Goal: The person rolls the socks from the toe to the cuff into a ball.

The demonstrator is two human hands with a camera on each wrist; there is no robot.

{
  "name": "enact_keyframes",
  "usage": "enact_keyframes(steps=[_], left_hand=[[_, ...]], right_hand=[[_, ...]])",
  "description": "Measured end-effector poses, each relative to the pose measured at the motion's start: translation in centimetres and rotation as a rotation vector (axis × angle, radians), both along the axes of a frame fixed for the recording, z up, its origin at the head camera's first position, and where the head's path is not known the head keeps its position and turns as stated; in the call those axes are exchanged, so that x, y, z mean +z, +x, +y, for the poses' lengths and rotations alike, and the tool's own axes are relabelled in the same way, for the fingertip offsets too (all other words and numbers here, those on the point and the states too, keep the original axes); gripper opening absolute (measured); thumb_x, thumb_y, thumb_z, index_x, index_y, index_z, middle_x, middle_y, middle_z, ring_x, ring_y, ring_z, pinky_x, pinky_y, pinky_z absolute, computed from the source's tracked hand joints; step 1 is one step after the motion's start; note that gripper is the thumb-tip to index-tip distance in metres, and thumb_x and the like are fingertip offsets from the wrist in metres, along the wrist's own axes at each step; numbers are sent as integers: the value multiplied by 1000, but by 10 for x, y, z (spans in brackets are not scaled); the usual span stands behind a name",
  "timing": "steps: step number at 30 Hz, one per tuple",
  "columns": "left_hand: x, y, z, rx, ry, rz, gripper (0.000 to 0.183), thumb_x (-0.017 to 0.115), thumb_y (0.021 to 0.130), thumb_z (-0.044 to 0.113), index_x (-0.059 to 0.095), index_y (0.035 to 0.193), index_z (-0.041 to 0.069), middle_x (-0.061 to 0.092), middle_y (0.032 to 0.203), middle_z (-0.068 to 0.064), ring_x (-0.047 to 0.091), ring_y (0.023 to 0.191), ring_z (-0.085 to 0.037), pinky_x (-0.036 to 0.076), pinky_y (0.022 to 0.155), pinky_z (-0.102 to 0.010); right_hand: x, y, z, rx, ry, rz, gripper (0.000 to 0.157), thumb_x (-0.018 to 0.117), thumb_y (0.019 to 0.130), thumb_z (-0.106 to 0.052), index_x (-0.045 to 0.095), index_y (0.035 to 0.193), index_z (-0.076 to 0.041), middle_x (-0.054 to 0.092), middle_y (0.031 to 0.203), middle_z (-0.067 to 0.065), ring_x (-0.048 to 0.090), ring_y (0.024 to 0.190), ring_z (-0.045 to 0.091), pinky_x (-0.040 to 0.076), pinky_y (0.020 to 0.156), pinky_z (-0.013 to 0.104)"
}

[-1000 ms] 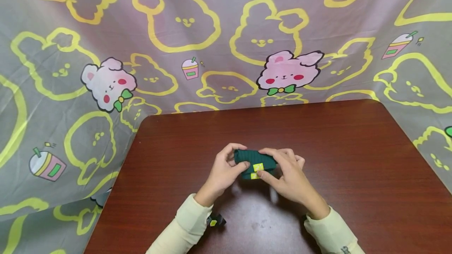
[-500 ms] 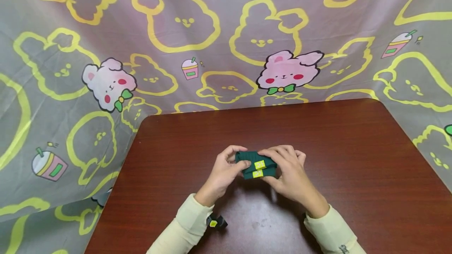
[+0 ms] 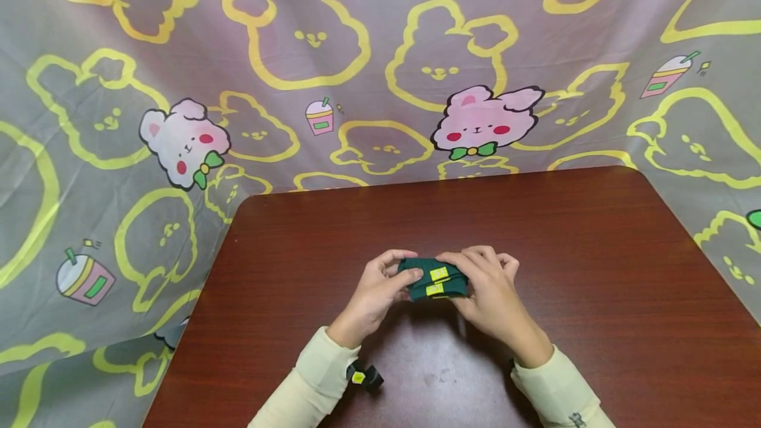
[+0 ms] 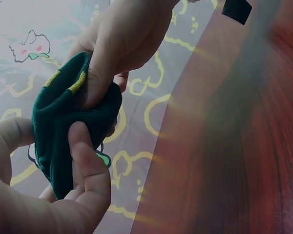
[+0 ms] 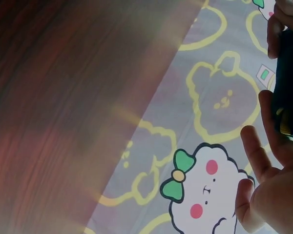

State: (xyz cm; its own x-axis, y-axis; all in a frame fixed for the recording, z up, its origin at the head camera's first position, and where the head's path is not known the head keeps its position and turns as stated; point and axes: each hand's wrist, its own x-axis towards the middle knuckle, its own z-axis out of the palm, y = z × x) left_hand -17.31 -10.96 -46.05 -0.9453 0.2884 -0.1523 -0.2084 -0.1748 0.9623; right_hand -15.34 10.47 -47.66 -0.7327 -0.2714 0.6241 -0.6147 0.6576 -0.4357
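Note:
A dark green ribbed pair of socks, rolled or folded together, is held between both hands over the table. Two small yellow patches show on its near side. My left hand grips the left end, its thumb across the front. At the right end, my right hand holds on, fingers over the top. In the left wrist view, the socks show an opening, and the right thumb lies at its edge while the left fingers hold the lower part. The right wrist view catches only a dark edge of the socks.
The brown wooden table spreads below the hands. A patterned curtain hangs behind it and along both sides. Beside the left sleeve shows a small black object with a yellow patch.
The right thumb has slipped from the front of the socks to behind their lower edge, and the yellow patches have turned up into fuller view. Both hands have barely shifted.

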Motion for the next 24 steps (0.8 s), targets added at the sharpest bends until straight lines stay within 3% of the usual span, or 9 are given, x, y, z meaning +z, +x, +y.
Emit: enact_keyframes(steps=[16, 21, 24], left_hand=[[-1, 3, 1, 0, 60, -2, 46, 73, 88, 6, 56, 130, -1, 68, 106, -13, 66, 74, -18, 54, 62, -29], [0, 5, 1, -62, 131, 7, 53, 76, 84, -1, 57, 132, 7, 65, 116, -16, 66, 88, -21, 55, 72, -30], [-1, 5, 2, -78, 99, 40, 60, 77, 81, -5, 55, 135, 7, 65, 117, -17, 66, 90, -21, 56, 75, -30]], right_hand=[[-1, 1, -2, -16, -25, 27, 52, 87, 69, -10, 69, 118, -19, 69, 100, 1, 55, 96, 22, 24, 81, 58], [-2, 0, -2, -48, -41, 51, 49, 86, 71, -10, 70, 116, -18, 71, 94, 1, 56, 88, 20, 25, 82, 59], [-3, 0, -1, -56, -43, 53, 49, 87, 70, -12, 70, 116, -19, 70, 91, 1, 55, 85, 19, 25, 82, 59]])
